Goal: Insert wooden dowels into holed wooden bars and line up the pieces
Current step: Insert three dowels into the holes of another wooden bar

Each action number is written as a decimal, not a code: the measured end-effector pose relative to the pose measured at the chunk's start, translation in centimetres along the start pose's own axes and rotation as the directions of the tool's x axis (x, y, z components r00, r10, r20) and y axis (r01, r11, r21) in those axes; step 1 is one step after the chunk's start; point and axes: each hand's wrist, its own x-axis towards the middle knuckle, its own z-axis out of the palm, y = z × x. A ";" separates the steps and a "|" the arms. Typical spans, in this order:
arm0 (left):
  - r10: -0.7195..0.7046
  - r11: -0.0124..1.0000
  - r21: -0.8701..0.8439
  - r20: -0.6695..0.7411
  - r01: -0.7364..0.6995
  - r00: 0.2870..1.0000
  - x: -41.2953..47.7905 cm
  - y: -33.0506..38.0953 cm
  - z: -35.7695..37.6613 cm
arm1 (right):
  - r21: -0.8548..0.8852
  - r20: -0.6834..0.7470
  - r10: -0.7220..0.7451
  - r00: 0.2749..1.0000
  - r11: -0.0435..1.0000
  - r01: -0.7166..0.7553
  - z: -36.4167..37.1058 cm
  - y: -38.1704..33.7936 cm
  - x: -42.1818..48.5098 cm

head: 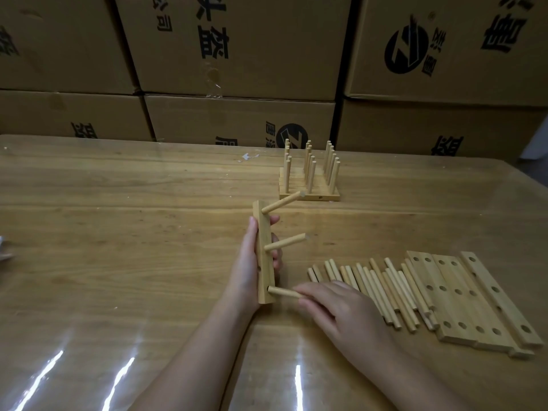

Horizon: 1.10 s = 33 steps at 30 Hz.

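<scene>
Three dowels [283,202] in bar [264,271], table [118,247] centre

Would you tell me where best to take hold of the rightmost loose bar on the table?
Take the bar across its width at the middle, coming from above and the right: it lies flat, its right long edge is clear, and the other bars lie close on its left.
</scene>
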 end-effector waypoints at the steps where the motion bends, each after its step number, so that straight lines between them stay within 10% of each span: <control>1: 0.001 1.000 0.004 -0.001 -0.001 1.000 0.0 0.0 0.0 | -0.011 0.005 0.001 1.000 1.000 -0.001 0.1 0.0 0.0; 33: 0.145 0.783 0.616 -0.049 -0.084 0.988 0.0 -0.9 0.1 | -0.209 0.046 -0.061 0.997 0.976 0.069 -0.6 -0.1 0.1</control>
